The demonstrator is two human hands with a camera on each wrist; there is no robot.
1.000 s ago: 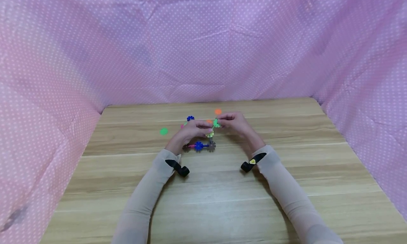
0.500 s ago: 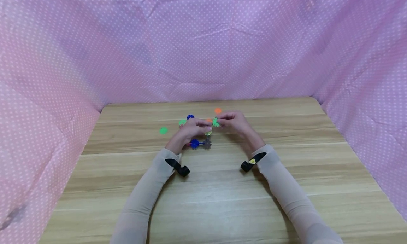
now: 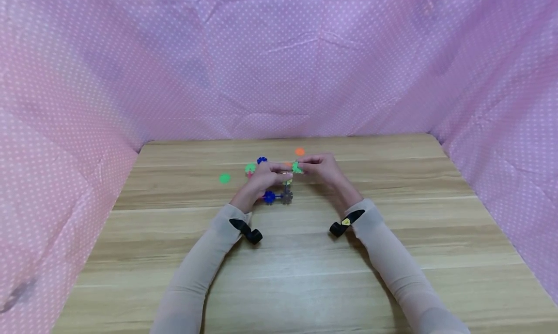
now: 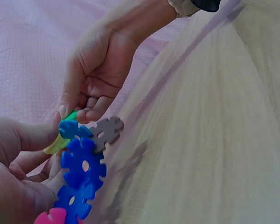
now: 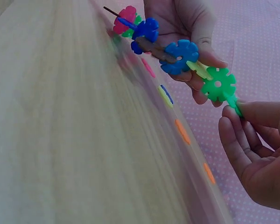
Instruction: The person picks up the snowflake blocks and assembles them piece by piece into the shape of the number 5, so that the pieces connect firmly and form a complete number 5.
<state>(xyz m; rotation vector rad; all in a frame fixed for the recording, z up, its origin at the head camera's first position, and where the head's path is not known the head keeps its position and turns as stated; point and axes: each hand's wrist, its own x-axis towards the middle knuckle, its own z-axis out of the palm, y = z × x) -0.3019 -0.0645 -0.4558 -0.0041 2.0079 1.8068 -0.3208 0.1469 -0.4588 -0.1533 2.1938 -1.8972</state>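
Both hands meet over the far part of the table on a chain of slotted plastic snowflake discs. My left hand (image 3: 264, 178) holds the chain near a yellow disc (image 5: 200, 70), between finger and thumb. Beyond it sits a green disc (image 5: 218, 84). At that end my right hand (image 3: 321, 168) pinches another green disc (image 5: 234, 106), seen edge-on and joined to the first. From the left hand hang a grey-brown disc (image 4: 107, 131), a dark blue disc (image 4: 84, 163) and a pink disc (image 4: 51, 217). The left fingers hide part of the chain in the head view.
Loose discs lie on the wooden table (image 3: 305, 276): a green disc (image 3: 224, 178) to the left, an orange disc (image 3: 300, 151) behind the hands, and a dark blue disc (image 3: 262, 160) behind the left hand. A pink dotted cloth (image 3: 279, 82) surrounds the table's back and sides.
The hanging part of the chain has swung slightly left, then a little back. Both hands keep their grip in nearly the same place.
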